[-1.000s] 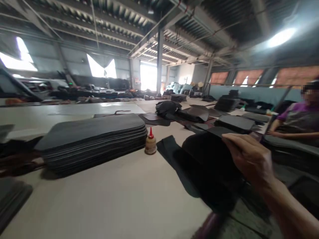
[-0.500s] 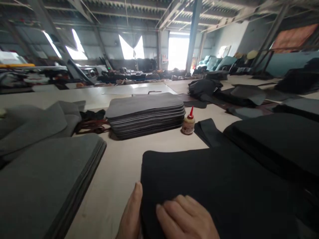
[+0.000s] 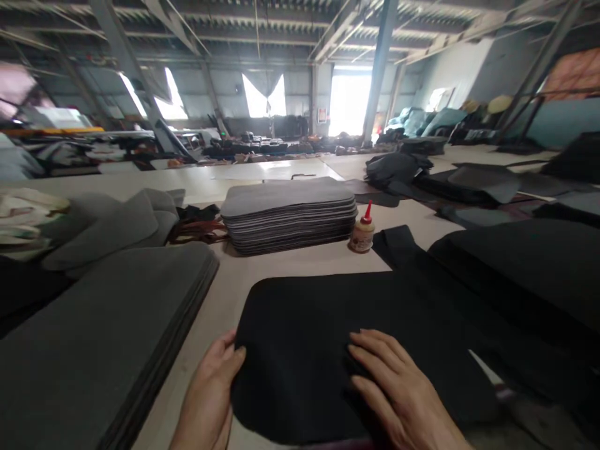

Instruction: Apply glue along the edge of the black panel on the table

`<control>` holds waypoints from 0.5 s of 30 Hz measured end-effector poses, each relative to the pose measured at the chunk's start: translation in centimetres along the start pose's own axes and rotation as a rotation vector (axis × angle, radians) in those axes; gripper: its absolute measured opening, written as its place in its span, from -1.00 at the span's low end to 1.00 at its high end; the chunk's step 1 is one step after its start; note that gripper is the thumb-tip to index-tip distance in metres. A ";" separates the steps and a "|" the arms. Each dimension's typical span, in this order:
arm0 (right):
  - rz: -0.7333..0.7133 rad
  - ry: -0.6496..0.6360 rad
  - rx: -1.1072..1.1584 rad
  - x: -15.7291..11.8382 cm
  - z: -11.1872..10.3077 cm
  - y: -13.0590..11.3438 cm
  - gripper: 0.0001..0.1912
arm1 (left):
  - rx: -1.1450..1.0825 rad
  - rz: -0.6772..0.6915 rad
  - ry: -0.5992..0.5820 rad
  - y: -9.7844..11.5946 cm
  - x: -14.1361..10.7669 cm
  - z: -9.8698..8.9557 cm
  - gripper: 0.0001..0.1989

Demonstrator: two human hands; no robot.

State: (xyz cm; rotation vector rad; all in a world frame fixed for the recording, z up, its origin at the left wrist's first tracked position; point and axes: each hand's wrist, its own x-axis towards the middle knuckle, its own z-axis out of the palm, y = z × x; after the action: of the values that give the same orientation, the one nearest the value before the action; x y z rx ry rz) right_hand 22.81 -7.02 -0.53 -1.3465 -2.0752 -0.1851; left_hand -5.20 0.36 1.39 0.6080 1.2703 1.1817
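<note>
- While the left hand (image 3: 206, 387) pinches the left edge of the black sheet (image 3: 290, 350), thumb on top, the right hand (image 3: 403, 381) lies over its middle, fingers slightly apart; whether they grip anything, I cannot tell.
- The sheet is on the near part of the table (image 3: 229, 287), between the left stack (image 3: 112, 325) and the dark pile (image 3: 525, 269).
- If 1 hand pulls harder than the other, the sheet could skew or crease, as the left hand holds only the rim.
- The sheet's right side blends into dark material, so contact there is unclear; a drag sideways could snag or shift that pile.
- The bottle (image 3: 362, 237) stands upright just beyond the sheet, close to the strip (image 3: 396, 244); a forward shove could tip it.
- The grey stack (image 3: 288, 215) has uneven layers; the same shove could slide them out of line.
</note>
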 end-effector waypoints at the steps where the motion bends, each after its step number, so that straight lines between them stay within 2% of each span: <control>1: 0.051 0.004 -0.066 -1.1 -0.2 1.3 -0.69 | 0.015 0.004 0.043 0.2 -0.1 -0.7 -0.31; 4: 0.117 0.022 -0.242 -3.9 0.2 4.5 -0.62 | 0.100 0.023 0.107 0.8 -0.1 -2.9 -0.31; 6: 0.121 0.007 -0.321 -4.7 0.7 5.8 -0.56 | 0.187 0.042 0.123 1.0 0.1 -4.0 -0.30; 11: 0.097 -0.124 -0.387 -3.7 1.1 7.3 -0.54 | 0.425 0.156 0.097 0.1 1.4 -5.0 -0.20; 15: 0.054 -0.170 -0.385 -2.3 1.1 8.7 -0.54 | 0.595 0.226 0.053 -0.3 2.4 -5.2 -0.15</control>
State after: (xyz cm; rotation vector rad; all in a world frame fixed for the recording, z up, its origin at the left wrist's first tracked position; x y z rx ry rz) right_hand 30.40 -4.21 -4.68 -1.6948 -2.2171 -0.4821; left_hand -10.26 1.16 -1.20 1.1859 1.6430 0.9962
